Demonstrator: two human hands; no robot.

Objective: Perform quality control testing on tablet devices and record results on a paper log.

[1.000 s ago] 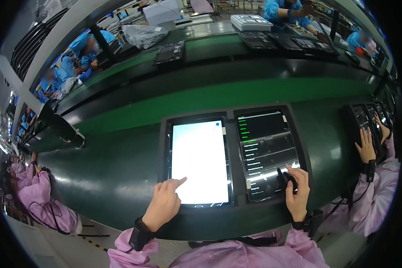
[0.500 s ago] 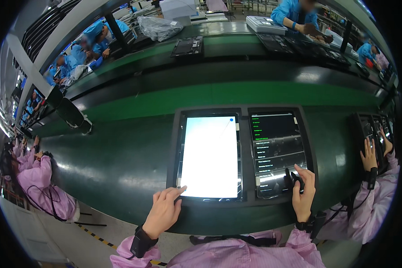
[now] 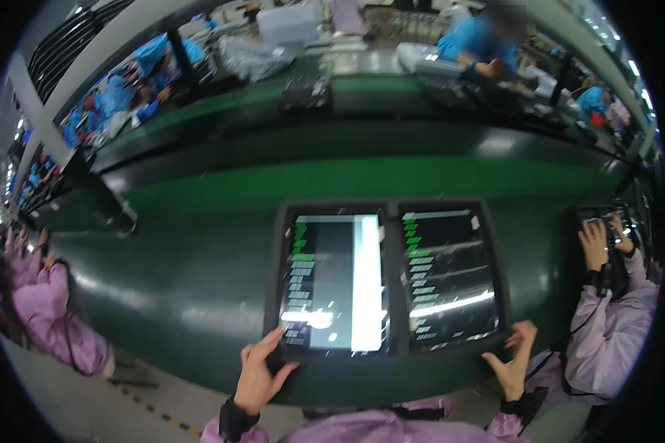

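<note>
Side by side before me lie two tablets in a dark tray [image 3: 393, 325]. On the left tablet [image 3: 332, 284] the screen is part dark with a green and white list, part grey, with a bright white strip at its right. The right tablet [image 3: 451, 284] shows a similar list on black. My left hand [image 3: 253, 375] is open at the lower left corner of the left tablet, its fingertips at the edge; whether they touch is blurred. Just off the lower right corner of the right tablet, my right hand [image 3: 516, 363] is open, thumb and fingers apart, holding nothing.
The green workbench [image 3: 185, 295] curves around me. A dark post [image 3: 100, 199] stands at left. To the right a co-worker's hands [image 3: 595, 242] rest on another device. Beyond, a bench holds a dark panel [image 3: 305, 93] and a plastic bag [image 3: 255, 59]; people in blue work there.
The left tablet's screen has gone from nearly all white to a list with grey and white bands. My right hand has moved off the right tablet to its lower right. The view has shifted and blurred.
</note>
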